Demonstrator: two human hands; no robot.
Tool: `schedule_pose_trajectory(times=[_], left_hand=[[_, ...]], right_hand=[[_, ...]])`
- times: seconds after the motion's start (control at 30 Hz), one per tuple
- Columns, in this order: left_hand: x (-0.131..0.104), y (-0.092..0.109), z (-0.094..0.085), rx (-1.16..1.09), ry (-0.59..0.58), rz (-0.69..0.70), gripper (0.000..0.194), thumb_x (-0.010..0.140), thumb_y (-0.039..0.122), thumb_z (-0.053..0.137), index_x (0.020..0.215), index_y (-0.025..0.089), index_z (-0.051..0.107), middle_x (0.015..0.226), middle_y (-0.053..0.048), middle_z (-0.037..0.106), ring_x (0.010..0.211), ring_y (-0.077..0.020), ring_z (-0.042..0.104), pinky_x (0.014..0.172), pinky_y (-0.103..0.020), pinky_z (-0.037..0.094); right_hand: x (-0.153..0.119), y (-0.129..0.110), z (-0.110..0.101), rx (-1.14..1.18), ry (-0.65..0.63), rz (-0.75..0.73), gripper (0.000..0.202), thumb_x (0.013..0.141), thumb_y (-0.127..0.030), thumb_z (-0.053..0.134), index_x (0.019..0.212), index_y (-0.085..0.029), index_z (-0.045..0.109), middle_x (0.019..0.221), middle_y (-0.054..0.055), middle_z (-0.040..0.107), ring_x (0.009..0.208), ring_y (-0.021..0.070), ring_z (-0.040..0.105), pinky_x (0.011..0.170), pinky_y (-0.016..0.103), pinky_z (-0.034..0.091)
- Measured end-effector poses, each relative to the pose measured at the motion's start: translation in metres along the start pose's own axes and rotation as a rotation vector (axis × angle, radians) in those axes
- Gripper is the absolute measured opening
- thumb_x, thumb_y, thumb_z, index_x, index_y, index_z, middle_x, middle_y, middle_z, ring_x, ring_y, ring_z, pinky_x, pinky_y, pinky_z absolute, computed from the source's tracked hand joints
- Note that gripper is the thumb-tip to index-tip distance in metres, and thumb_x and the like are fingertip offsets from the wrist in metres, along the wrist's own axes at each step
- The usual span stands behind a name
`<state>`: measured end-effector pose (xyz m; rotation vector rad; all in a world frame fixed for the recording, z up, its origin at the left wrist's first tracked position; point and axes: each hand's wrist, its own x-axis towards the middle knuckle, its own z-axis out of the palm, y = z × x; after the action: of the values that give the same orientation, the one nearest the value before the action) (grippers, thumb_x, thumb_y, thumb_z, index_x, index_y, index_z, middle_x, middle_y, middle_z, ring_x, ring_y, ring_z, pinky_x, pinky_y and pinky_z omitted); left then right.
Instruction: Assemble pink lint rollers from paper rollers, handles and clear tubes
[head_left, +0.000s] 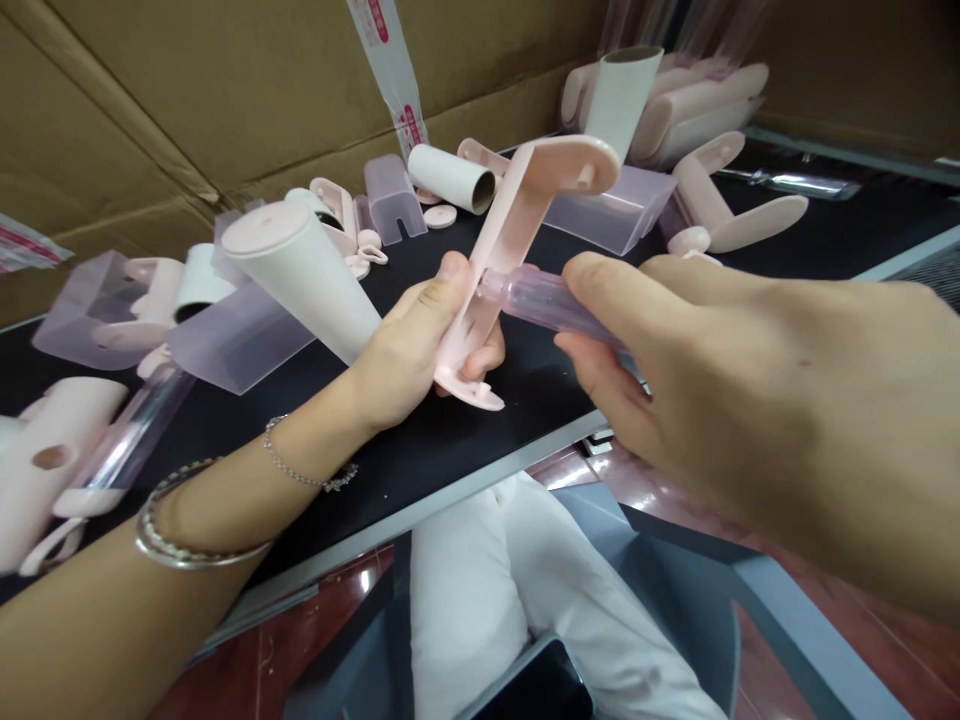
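Observation:
My left hand [412, 345] is closed around a pale pink plastic bracket [517, 200] with rounded ends, held tilted above the black work surface. Between the fingers of my right hand [675, 340] is a translucent pinkish-purple tube [551, 300]. Its narrow tip meets the inner side of the bracket near the middle; whether it sits in a hole I cannot tell. Just behind my left hand leans a white tapered cylinder [300, 270] with a pink cap. A clear lilac box-shaped cover [244, 335] lies beside that cylinder.
White tubes [450, 178], another lilac cover [611, 208] and a pink bracket [716, 200] lie along the back of the black surface [405, 465]. Cardboard [262, 80] walls it off behind. Pink cylinders [56, 460] crowd the left. A phone [536, 690] rests on my lap.

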<state>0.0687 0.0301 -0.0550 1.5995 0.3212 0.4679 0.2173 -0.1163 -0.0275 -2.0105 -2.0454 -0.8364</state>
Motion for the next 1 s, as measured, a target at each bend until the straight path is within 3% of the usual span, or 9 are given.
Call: schedule_pose_trajectory(times=[0.23, 0.43, 0.57, 0.73, 0.83, 1.0], left_hand=[[0.0, -0.004, -0.001, 0.053, 0.048, 0.022, 0.047, 0.098, 0.056, 0.023, 0.087, 0.02, 0.052, 0.048, 0.002, 0.043, 0.041, -0.0121, 0.038, 0.043, -0.026, 0.029], [0.003, -0.004, 0.002, 0.07, 0.084, 0.025, 0.049, 0.094, 0.062, 0.031, 0.076, 0.02, 0.049, 0.044, 0.002, 0.041, 0.036, -0.0095, 0.036, 0.039, -0.024, 0.026], [0.005, -0.001, 0.001, 0.02, 0.065, 0.008, 0.046, 0.091, 0.063, 0.039, 0.077, 0.021, 0.047, 0.044, 0.004, 0.041, 0.035, -0.0087, 0.035, 0.038, -0.023, 0.025], [0.005, 0.005, 0.003, -0.118, 0.132, -0.05, 0.045, 0.089, 0.065, 0.041, 0.076, 0.022, 0.042, 0.046, 0.006, 0.041, 0.033, -0.0066, 0.026, 0.033, -0.02, 0.018], [0.003, 0.005, 0.003, 0.005, 0.079, -0.044, 0.056, 0.089, 0.069, 0.035, 0.068, 0.019, 0.048, 0.045, 0.002, 0.043, 0.035, -0.008, 0.035, 0.036, -0.022, 0.027], [0.0, 0.003, 0.001, 0.134, 0.004, -0.023, 0.069, 0.088, 0.074, 0.025, 0.055, 0.018, 0.049, 0.045, -0.001, 0.045, 0.038, -0.009, 0.041, 0.041, -0.023, 0.034]], right_hand=[[0.006, 0.002, -0.002, 0.001, -0.066, -0.007, 0.038, 0.093, -0.042, 0.027, 0.088, -0.022, 0.059, 0.058, 0.003, 0.047, 0.041, 0.0133, 0.038, 0.048, 0.029, 0.019], [0.02, 0.0, 0.0, 0.121, -0.142, 0.046, 0.046, 0.096, -0.039, 0.021, 0.093, -0.02, 0.063, 0.066, 0.006, 0.057, 0.053, 0.0154, 0.058, 0.05, 0.026, 0.034], [0.021, 0.006, 0.007, 0.121, -0.084, 0.006, 0.043, 0.096, -0.037, 0.024, 0.094, -0.019, 0.063, 0.068, 0.005, 0.06, 0.059, 0.017, 0.062, 0.054, 0.027, 0.038], [0.01, 0.011, 0.018, 0.064, 0.072, -0.021, 0.035, 0.094, -0.035, 0.031, 0.093, -0.019, 0.062, 0.069, 0.005, 0.061, 0.051, 0.0156, 0.056, 0.046, 0.026, 0.023], [0.006, 0.01, 0.023, 0.062, 0.148, -0.024, 0.027, 0.092, -0.031, 0.038, 0.093, -0.019, 0.062, 0.075, 0.005, 0.063, 0.053, 0.0158, 0.056, 0.048, 0.027, 0.024], [0.007, 0.01, 0.023, 0.053, 0.137, -0.058, 0.021, 0.091, -0.025, 0.04, 0.087, -0.02, 0.06, 0.068, 0.003, 0.056, 0.052, 0.0154, 0.052, 0.051, 0.029, 0.026]])
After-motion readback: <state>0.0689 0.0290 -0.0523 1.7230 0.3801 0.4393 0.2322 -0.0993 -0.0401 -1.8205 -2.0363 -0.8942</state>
